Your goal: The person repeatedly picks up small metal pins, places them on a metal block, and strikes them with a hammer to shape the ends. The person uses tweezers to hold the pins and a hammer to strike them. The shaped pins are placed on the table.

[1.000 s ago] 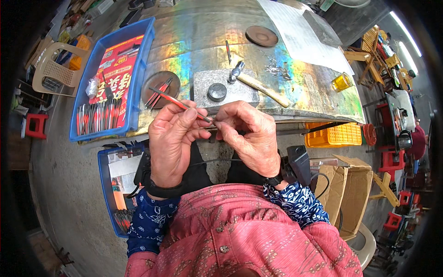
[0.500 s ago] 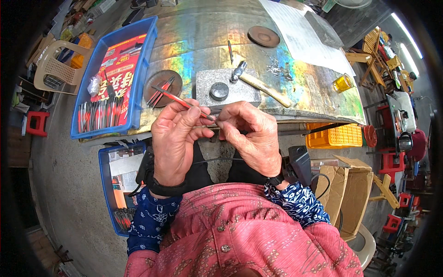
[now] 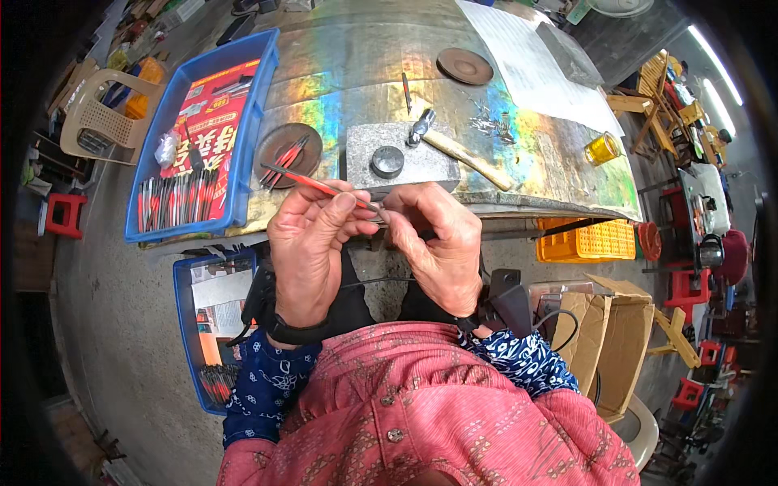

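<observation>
My left hand (image 3: pixel 312 247) is closed in a pinch on a slim red-and-black tool (image 3: pixel 318 185), which slants down to the right toward my other hand. My right hand (image 3: pixel 438 243) is closed too, its thumb and forefinger pinched right at the tool's lower end. What those fingertips hold is too small to make out. Just beyond the hands stands a grey metal block (image 3: pixel 433 166) with a round dark piece (image 3: pixel 387 162) on top. A hammer (image 3: pixel 458 150) rests with its head on the block. To the left, a brown round dish (image 3: pixel 267 144) bears several similar red-and-black tools (image 3: pixel 288 154).
A blue tray (image 3: pixel 253 154) at the table's left holds many such tools. Small metal pins (image 3: pixel 492 125), another brown dish (image 3: pixel 465 65) and a jar of yellow liquid (image 3: pixel 601 148) are farther right. A second blue tray (image 3: pixel 188 324) sits low at left, a cardboard box (image 3: pixel 596 340) at right.
The tool in my left hand has tilted a little flatter and shifted slightly right. My right hand has dipped and turned slightly, its fingertips still at the tool's end.
</observation>
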Available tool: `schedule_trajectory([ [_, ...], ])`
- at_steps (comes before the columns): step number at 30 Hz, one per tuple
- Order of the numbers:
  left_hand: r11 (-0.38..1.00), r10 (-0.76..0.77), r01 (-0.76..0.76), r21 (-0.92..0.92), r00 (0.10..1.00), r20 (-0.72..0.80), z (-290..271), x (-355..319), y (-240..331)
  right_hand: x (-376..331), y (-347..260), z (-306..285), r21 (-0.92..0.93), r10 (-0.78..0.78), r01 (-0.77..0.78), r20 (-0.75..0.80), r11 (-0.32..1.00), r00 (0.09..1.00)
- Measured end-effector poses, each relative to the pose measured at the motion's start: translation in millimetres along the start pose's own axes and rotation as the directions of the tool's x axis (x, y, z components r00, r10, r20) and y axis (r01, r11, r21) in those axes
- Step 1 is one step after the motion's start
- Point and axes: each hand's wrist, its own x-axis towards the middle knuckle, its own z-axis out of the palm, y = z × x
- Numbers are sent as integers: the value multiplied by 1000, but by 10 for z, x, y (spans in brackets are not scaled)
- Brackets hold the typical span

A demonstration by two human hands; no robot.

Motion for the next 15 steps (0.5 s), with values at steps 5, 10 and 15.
schedule_trajectory([
  [5, 999, -25, 25, -39, 1000, 0, -58, -21, -43, -22, 43, -10, -110, -69, 71, 25, 991, 997],
  [10, 1000, -23, 23, -3, 1000, -3, -88, -14, -107, -22, 94, 8, -143, -89, 95, 52, 985, 995],
  [15, 999, -6, 7, 47, 1000, -14, -74, 46, -159, -4, 149, 34, -142, -41, 43, 18, 989, 999],
])
